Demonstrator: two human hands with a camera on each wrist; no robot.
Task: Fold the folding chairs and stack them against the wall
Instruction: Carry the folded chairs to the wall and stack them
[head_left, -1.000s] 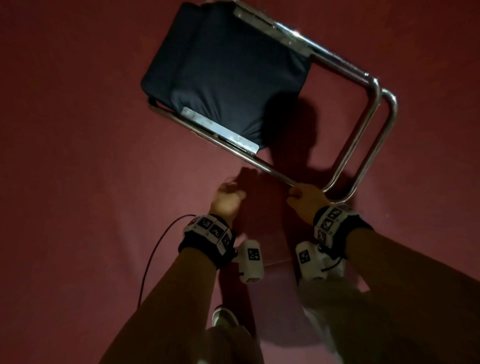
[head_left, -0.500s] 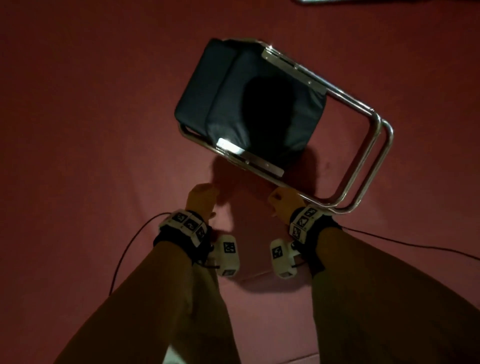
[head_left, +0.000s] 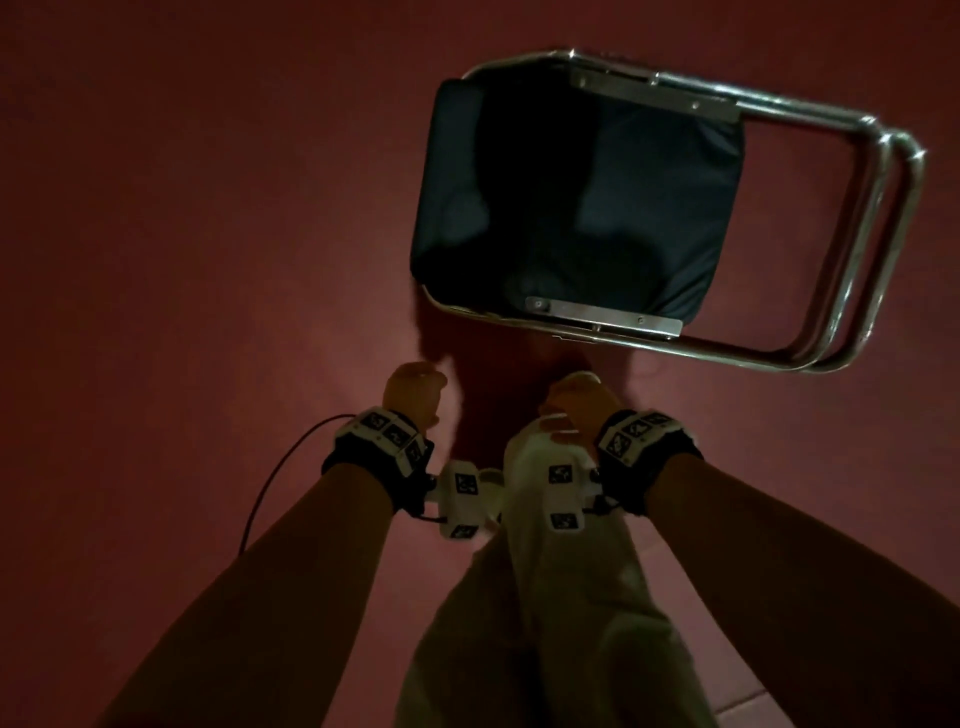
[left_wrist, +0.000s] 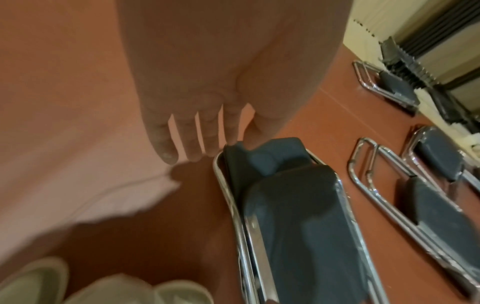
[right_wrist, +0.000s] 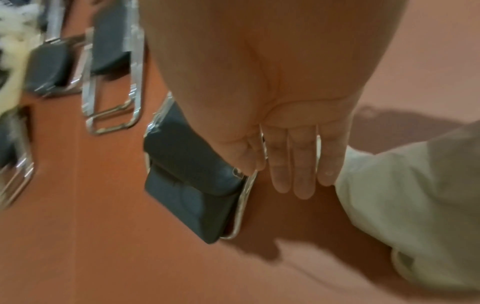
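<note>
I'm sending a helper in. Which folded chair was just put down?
Start from the red floor at the person's feet. The chair lies flat right ahead of both hands, dark seat up. Unlike the other folded chairs nearer the wall, it lies closest to the person.

Hall: red floor (left_wrist: 337, 107), several folding chairs (left_wrist: 415, 197).

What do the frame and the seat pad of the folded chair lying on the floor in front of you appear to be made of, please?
Frame: bent metal tube, probably chromed steel, judging by its bright mirror-like glints. Seat pad: dark cushion covered in what looks like vinyl or smooth fabric, given its soft sheen and rounded edges; the dim light leaves that open.
</note>
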